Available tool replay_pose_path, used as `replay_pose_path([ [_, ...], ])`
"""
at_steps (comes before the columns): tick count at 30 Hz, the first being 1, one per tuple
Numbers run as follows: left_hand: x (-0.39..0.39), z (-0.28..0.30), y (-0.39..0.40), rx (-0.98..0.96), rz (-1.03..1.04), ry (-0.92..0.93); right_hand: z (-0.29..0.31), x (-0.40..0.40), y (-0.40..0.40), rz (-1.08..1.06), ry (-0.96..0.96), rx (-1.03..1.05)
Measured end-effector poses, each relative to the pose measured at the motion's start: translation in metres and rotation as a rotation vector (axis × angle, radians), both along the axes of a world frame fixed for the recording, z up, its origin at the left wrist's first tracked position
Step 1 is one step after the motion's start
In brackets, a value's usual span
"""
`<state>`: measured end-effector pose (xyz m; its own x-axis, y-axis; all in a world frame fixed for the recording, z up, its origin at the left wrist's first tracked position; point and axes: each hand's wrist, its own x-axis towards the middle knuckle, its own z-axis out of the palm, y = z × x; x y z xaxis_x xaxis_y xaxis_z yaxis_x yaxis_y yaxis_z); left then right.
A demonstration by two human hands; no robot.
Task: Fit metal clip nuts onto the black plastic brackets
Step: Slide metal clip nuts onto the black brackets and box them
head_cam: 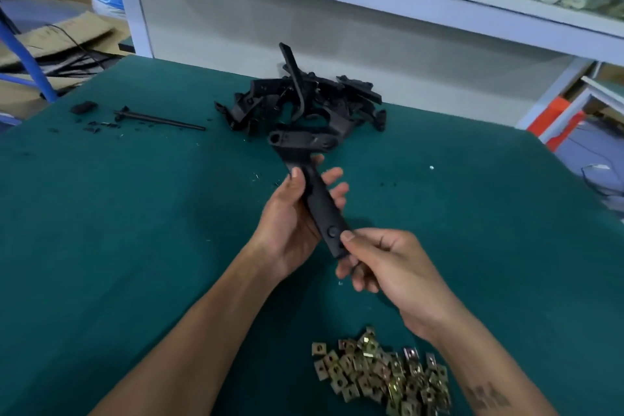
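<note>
Above the green table (135, 213), the left hand (290, 223) grips the black bracket (314, 186) around its middle, long axis running from the far pile of brackets (304, 101) toward the person. The right hand (388, 267) pinches its near end with thumb and fingers; whether a nut is there, I cannot tell. The clip nuts (381, 378) lie near, just under the right wrist.

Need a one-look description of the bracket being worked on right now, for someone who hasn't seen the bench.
On the green table mat, between the black bracket pile at the far side and the clip nuts at the near edge, find the two hands. The bracket is the T-shaped black piece that the left hand grips mid-stem and the right hand pinches at its near end, the only one off the mat.
</note>
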<state>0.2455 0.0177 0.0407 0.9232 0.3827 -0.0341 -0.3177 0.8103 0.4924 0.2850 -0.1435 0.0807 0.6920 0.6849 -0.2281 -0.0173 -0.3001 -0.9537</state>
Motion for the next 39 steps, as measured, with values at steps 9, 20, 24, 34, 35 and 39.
replay_pose_path([
  [9,-0.004,-0.003,-0.001,0.1,-0.263,-0.131,-0.046,0.001,-0.106,-0.501,-0.302,0.116],
  [20,-0.006,-0.015,-0.018,0.688,-0.602,-0.071,-0.053,-0.038,-0.14,-0.255,-0.592,-0.113],
  [24,-0.004,-0.019,-0.022,0.767,-0.581,0.045,-0.052,-0.039,-0.137,-0.252,-0.607,-0.145],
  [34,-0.003,-0.015,-0.017,0.686,-0.365,0.084,-0.044,-0.017,-0.145,-0.143,-0.325,-0.074],
  [35,-0.003,-0.014,-0.016,0.686,-0.366,0.078,-0.043,-0.013,-0.142,-0.176,-0.275,0.0],
  [39,-0.003,-0.014,-0.012,0.65,-0.402,0.094,-0.044,0.016,-0.117,-0.287,0.056,0.284],
])
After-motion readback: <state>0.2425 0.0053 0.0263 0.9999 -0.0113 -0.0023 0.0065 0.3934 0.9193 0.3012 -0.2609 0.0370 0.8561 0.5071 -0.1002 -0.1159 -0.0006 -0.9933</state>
